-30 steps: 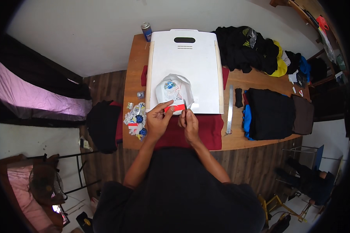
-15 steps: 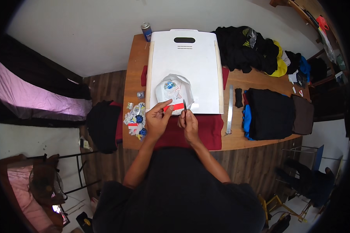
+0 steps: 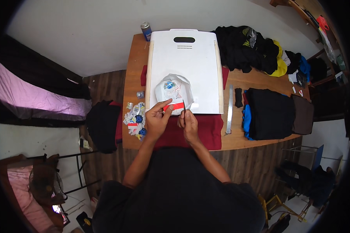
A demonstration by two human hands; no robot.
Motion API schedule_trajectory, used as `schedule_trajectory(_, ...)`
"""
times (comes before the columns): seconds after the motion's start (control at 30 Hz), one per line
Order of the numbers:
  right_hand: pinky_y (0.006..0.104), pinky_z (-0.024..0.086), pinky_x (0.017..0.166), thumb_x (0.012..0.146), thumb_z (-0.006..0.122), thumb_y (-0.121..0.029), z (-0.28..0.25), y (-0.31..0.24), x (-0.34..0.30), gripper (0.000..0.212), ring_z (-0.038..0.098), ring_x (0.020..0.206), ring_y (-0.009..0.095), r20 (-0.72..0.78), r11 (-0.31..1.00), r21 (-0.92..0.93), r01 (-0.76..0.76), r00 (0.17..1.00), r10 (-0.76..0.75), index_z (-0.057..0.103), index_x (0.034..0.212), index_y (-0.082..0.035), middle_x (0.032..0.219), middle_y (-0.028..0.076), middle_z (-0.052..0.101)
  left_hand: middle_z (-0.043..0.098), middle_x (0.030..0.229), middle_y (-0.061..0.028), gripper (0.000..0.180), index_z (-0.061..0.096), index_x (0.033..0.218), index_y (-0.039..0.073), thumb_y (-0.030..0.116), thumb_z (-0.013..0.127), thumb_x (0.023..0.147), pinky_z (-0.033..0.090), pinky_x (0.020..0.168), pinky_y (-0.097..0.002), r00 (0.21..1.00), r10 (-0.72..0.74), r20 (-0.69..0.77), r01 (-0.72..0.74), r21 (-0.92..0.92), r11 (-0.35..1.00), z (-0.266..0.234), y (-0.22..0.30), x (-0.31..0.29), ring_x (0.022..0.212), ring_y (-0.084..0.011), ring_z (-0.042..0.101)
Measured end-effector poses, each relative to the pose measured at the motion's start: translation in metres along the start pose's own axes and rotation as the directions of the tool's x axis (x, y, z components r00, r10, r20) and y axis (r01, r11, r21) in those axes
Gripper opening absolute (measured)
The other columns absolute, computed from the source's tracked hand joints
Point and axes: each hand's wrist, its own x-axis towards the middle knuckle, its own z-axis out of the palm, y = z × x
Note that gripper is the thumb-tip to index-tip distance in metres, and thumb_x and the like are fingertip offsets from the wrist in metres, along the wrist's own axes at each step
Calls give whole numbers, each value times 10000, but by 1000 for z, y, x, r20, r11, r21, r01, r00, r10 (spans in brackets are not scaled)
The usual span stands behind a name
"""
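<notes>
A small red-and-white flat piece (image 3: 175,106) is held above the near end of the upright white board, over the open mouth of a white bag. The left hand (image 3: 158,119) pinches it by its left end, thumb below and fingertips above, with only the thickness of the piece between them. The right hand (image 3: 189,126) has its fingers curled closely around a dark slim tool (image 3: 184,105), whose narrow tip points up along the right end of the piece; how its working end is set is too small to tell.

The white bag (image 3: 186,84) is thin and crinkled, with an angular, many-cornered rim. Inside lie a round blue-and-white piece (image 3: 169,85) and some pale scraps with reddish lines.

The smooth white board (image 3: 200,58) has a rounded dark slot near its far edge. Maroon cloth (image 3: 208,132) shows beneath it, on the wooden table (image 3: 135,52). Left of the board is a loose pile of cut-outs (image 3: 135,120), blue, white and yellow. To the right lie a straight metal ruler (image 3: 230,110) and soft, folded black fabric (image 3: 270,114).
</notes>
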Motion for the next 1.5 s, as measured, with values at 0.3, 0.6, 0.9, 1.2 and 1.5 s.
schedule_trajectory(0.3, 248, 291, 521, 1082, 320, -352, 1, 1, -2, 361, 281, 531, 84, 7, 1000, 11, -3, 1000, 3, 458, 891, -78, 604, -24, 330, 661, 1064, -118, 291, 614, 1197, -107, -63, 632, 911, 502, 843, -213, 1000, -6, -9, 6, -1, 1000, -1, 3, 1, 946, -108, 624)
schedule_trajectory(0.6, 246, 281, 516, 1083, 313, -349, 1, 2, -2, 361, 271, 529, 79, -3, 1000, -1, 11, 1000, -11, 462, 897, -79, 606, -25, 329, 664, 1064, -118, 293, 609, 1205, -105, -60, 626, 916, 503, 843, -212, 1000, -2, -6, 2, 2, 1000, -3, -2, 0, 945, -106, 626)
schedule_trajectory(0.9, 232, 263, 507, 1083, 335, -329, 0, 3, -6, 336, 267, 540, 58, 9, 999, 37, -8, 1000, 7, 469, 908, -75, 630, -33, 333, 665, 1056, -115, 298, 608, 1208, -102, -49, 634, 916, 500, 832, -207, 1000, -11, -27, 11, -26, 1000, -3, 0, 1, 932, -98, 624)
schedule_trajectory(1.2, 231, 262, 504, 1083, 335, -332, 2, 2, -5, 337, 271, 535, 58, 17, 999, 34, -3, 1000, 2, 466, 909, -76, 629, -34, 334, 664, 1052, -108, 292, 612, 1203, -103, -55, 629, 916, 496, 821, -202, 999, -16, -31, 15, -29, 999, -1, 2, 1, 928, -89, 617)
schedule_trajectory(1.5, 225, 252, 496, 1082, 333, -336, -1, 1, -4, 336, 265, 535, 54, 14, 999, 50, 2, 1000, -2, 468, 914, -79, 635, -36, 333, 665, 1048, -110, 289, 614, 1203, -98, -54, 628, 917, 500, 816, -204, 1000, -5, -25, 5, -3, 1000, 0, 5, 1, 922, -90, 620)
